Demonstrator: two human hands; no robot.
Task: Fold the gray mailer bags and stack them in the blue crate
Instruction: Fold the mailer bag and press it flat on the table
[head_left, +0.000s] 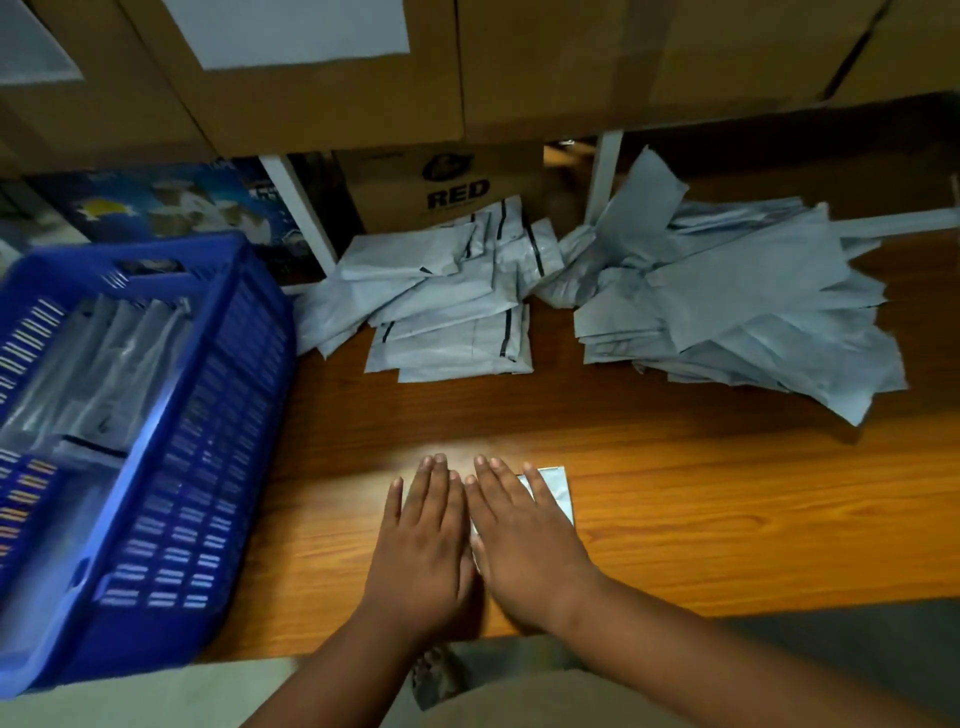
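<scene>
Flat, both hands cover bag.

Folded mailer mostly hidden under both hands; blue crate blurred, cut off by left edge.

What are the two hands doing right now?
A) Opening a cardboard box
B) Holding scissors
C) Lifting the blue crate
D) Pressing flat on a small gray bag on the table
D: the left hand and right hand lie flat, fingers straight, side by side on a small folded gray plastic mailer bag on the brown wooden table.
</scene>
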